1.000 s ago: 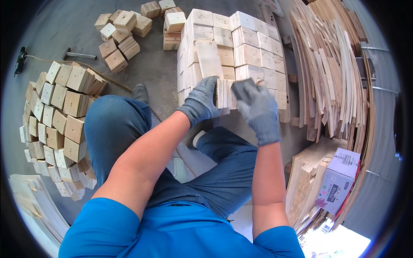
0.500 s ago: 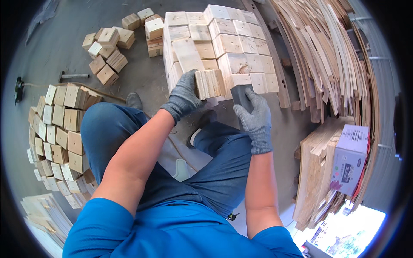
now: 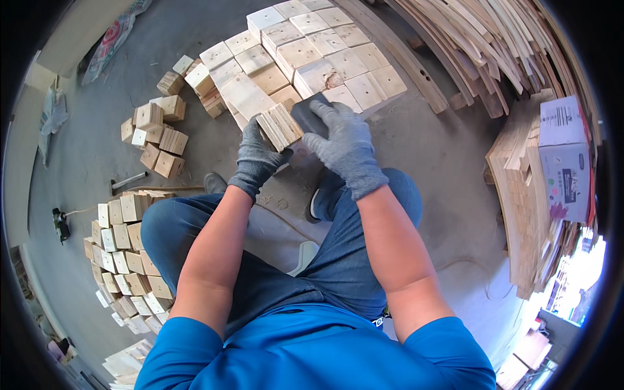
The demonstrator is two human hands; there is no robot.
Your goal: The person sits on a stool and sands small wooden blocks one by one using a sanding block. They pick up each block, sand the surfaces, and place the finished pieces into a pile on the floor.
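My left hand (image 3: 255,158), in a grey knit glove, is closed around a wooden block (image 3: 279,126) made of several glued layers, its striped face turned toward me. In my gloved right hand (image 3: 346,144) is a dark grey sanding block (image 3: 308,114), held against or just beside the wooden block's right upper edge; I cannot tell if they touch. Both hands are in front of my knees, at the near edge of a stack of pale wooden blocks (image 3: 325,43). A longer flat board (image 3: 247,97) lies over the stack's left part.
Loose blocks (image 3: 170,140) lie on the floor at the left, with a bigger pile (image 3: 133,260) beside my left knee. A hammer (image 3: 130,181) and a corded power tool (image 3: 60,225) are farther left. Long wood strips (image 3: 468,52) and a white-purple carton (image 3: 565,156) stand at the right.
My view has turned, so the stack now sits tilted. The sanding block has come closer to the wooden block, now at its edge; before, a gap lay between them.
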